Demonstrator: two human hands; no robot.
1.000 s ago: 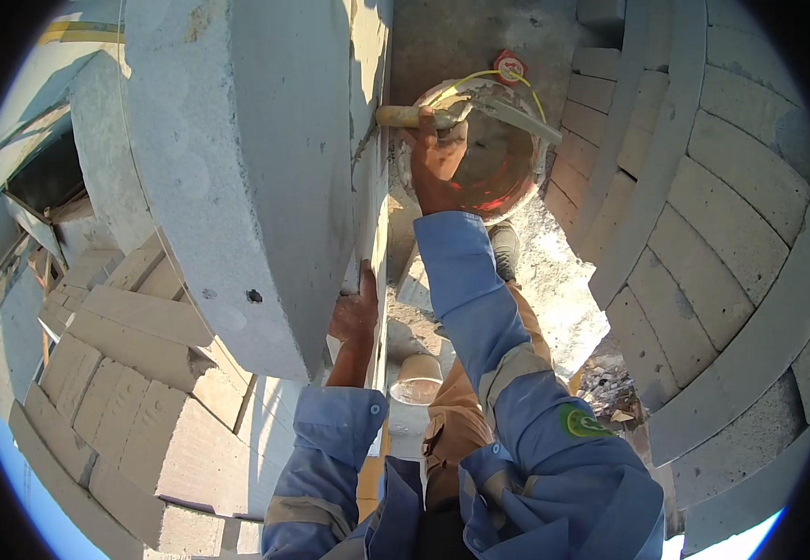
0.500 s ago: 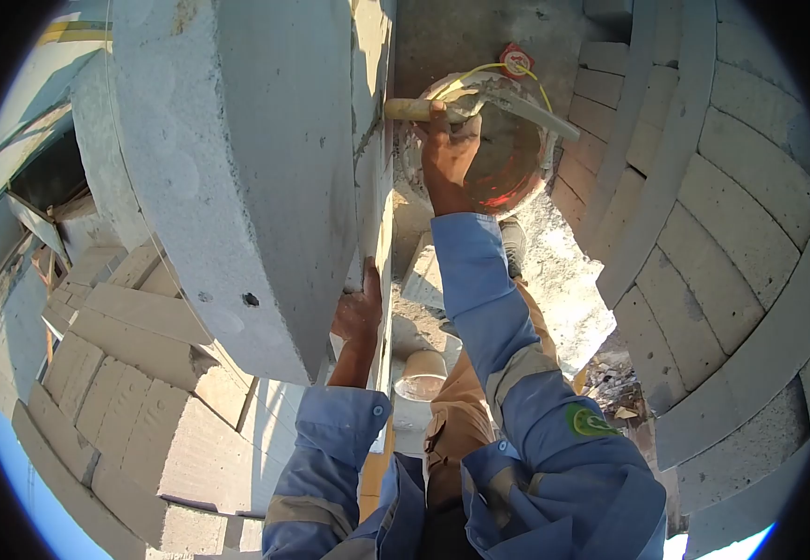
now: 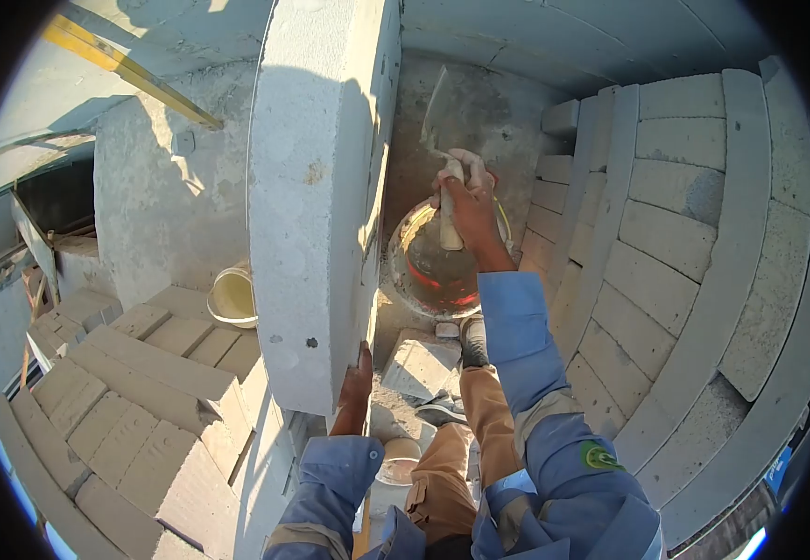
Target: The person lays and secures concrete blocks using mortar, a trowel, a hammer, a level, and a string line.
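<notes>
My right hand (image 3: 468, 196) is wrapped round the pale handle of a trowel (image 3: 436, 110), whose narrow blade points up and away. Below that hand stands a round bucket (image 3: 403, 289) with wet grey mix and a reddish patch inside. My left hand (image 3: 355, 381) lies against the side of the tall pale block wall (image 3: 307, 224), near its lower end. Its fingertips point upward, and part of the hand is hidden by the wall edge, so its grip is unclear.
Stacked blocks (image 3: 671, 233) fill the right side, with more blocks (image 3: 125, 420) at lower left. A white bucket (image 3: 234, 297) stands left of the wall. A yellow bar (image 3: 134, 70) is at upper left. A block piece (image 3: 419, 362) and small bucket (image 3: 398, 461) lie near my feet.
The view has shifted. My right hand has turned the trowel from lying sideways across the bucket to pointing away. The red tape measure is no longer visible. My left hand stays at the wall.
</notes>
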